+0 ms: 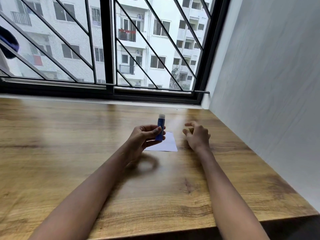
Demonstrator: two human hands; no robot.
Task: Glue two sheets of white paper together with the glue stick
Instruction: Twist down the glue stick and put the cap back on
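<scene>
My left hand [143, 137] pinches glue stick [160, 129] upright over paper [168, 144] left edge. My right hand [197, 135] right of paper, loosely curled, empty.

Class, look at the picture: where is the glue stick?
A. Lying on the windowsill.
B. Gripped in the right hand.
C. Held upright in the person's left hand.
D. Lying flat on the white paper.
C: the left hand grips the blue glue stick upright, off the table.
</scene>
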